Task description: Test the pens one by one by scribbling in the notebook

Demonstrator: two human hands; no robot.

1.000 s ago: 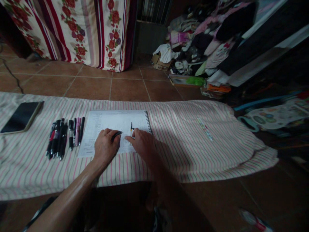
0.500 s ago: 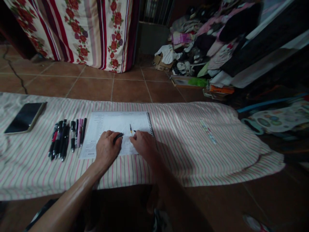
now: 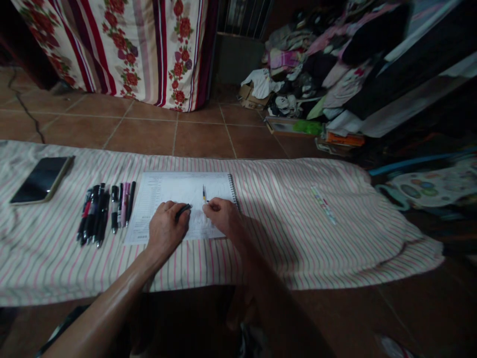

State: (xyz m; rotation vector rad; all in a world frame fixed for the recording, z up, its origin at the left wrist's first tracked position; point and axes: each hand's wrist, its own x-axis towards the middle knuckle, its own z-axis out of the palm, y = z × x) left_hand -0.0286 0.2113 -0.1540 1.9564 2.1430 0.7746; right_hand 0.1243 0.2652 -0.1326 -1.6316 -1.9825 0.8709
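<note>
A spiral notebook [image 3: 179,185] with a printed page lies on the striped cloth, under both hands. My left hand [image 3: 164,223] is closed on a short black pen barrel [image 3: 183,211], its end pointing right above the page. Close by, my right hand [image 3: 225,216] pinches a slim pen refill [image 3: 203,193] with a dark tip and a yellowish section. The refill stands out beyond my fingertips toward the far edge; its lower end is hidden. The two hands are a short gap apart. Left of the notebook, several pens [image 3: 93,214] lie bunched beside another small row of pens [image 3: 122,204].
A phone [image 3: 42,180] lies at the far left of the striped cloth [image 3: 268,223]. To the right rests a thin patterned strip [image 3: 323,205]. Beyond the cloth are a tiled floor [image 3: 149,132], a floral curtain [image 3: 149,59] and a heap of clothes [image 3: 309,69].
My right hand has shifted slightly, and the refill in its fingers stands more upright. My left hand keeps its grip on the black barrel. The whole view has moved a little.
</note>
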